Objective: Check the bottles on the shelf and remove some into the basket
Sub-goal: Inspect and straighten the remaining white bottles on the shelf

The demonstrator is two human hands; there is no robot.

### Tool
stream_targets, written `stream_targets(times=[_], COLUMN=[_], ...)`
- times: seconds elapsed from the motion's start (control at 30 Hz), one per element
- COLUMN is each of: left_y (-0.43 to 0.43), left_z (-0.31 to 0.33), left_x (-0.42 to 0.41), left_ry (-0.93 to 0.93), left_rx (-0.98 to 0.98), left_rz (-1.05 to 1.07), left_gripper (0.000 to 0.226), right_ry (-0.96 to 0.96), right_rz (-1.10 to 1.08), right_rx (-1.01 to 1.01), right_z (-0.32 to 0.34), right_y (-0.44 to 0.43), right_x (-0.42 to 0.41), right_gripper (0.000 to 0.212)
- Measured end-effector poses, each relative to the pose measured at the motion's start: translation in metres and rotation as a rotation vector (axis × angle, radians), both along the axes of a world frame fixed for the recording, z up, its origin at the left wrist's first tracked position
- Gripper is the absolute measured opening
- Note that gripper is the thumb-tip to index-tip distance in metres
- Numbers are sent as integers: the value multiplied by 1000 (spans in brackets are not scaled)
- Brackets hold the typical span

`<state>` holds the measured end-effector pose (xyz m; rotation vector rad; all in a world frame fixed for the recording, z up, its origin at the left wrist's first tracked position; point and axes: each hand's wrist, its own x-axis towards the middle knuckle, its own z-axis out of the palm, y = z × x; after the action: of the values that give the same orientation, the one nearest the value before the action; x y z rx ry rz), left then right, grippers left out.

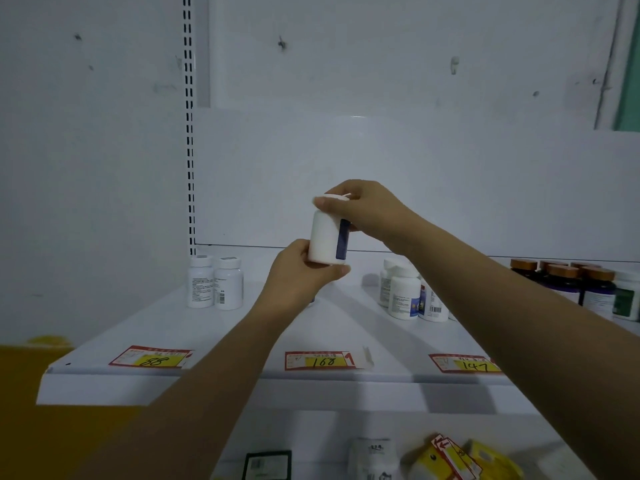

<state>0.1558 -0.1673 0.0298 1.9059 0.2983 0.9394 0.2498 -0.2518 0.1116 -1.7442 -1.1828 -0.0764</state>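
Observation:
A white bottle (325,237) with a dark blue label strip is held upright above the middle of the white shelf (173,327). My left hand (300,277) grips its base from below. My right hand (367,211) grips its white cap from the right. Two white bottles (215,287) stand at the shelf's back left. A cluster of white bottles (408,294) stands right of centre. Dark bottles with brown caps (568,282) stand at the far right. No basket is in view.
Red and yellow price tags (320,361) line the shelf's front edge, reading 88, 168 and 147. A lower shelf holds a dark box (266,464), a white packet (374,457) and yellow packages (450,459). A slotted upright (188,133) runs up the white back wall.

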Motion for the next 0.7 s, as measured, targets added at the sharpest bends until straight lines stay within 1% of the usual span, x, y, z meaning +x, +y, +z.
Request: stream_targets(times=[0.07,0.17,0.23,0.3,0.37,0.4,0.47,0.57,0.7], left_y=[-1,2,2,0,-3,-5,-7,-5,0], left_z=[3,7,8,9,9,9,8,7,8], left_x=[-1,-1,0,2,3,3,4,1,-2], left_ry=[18,83,109,99,69,63,63,79,111], left_rx=[-36,-51,-37,-37,-31,-24,-31,-75,-7], left_rz=[-14,-15,-2,23,51,60,45,-2,-8], left_gripper=[42,39,40,42,47,51,55,55,54], right_ry=[16,64,21,-49,-76,-81,-82,-38,23], right_rz=[28,147,162,80,-37,-75,-89,1,181], right_rx=[37,45,34,34,41,41,41,27,27], right_z=[0,-1,-4,-7,-7,-6,-5,-2,-3], right_y=[-3,-8,-10,-8,-6,-6,-6,-10,-14], right_x=[2,4,2,2,2,3,4,5,3], right_gripper=[32,31,31,39,53,55,48,37,36])
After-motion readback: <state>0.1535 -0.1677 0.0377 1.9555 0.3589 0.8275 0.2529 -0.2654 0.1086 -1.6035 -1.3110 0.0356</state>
